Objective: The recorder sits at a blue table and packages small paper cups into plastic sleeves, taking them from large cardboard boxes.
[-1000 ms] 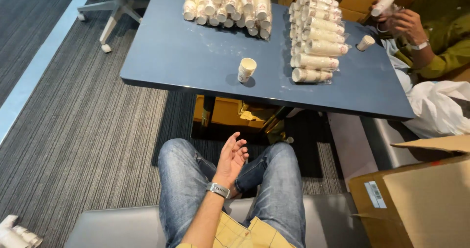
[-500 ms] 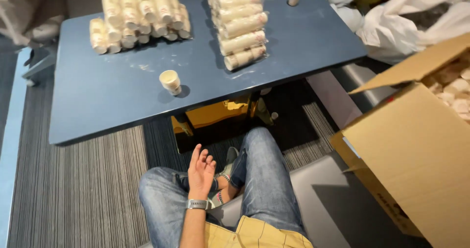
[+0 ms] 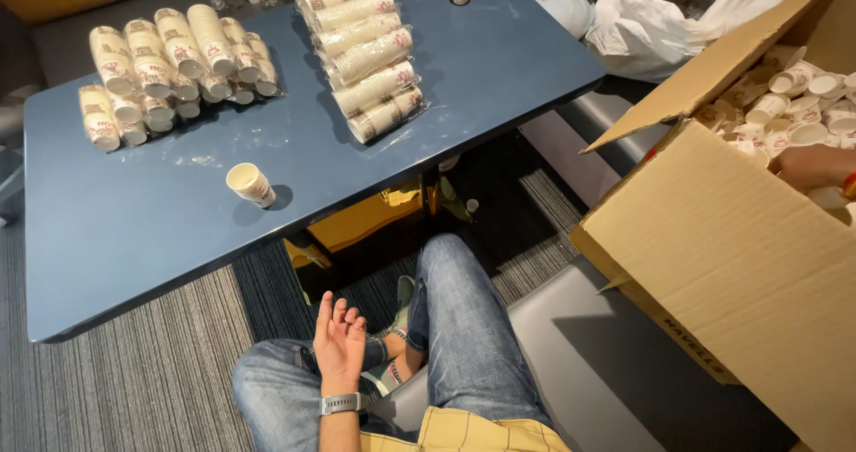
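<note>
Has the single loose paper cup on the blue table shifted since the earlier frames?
No. The single cup keeps its place on the blue table, near the front edge, ahead of the wrapped cup stacks; only the camera turned right.

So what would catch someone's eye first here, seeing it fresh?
Probably the wrapped stacks of paper cups lying in rows at the far side of the blue table, with a single cup alone nearer the front. Then the open cardboard box at right, full of loose cups, and the left hand resting open over the lap.
</note>
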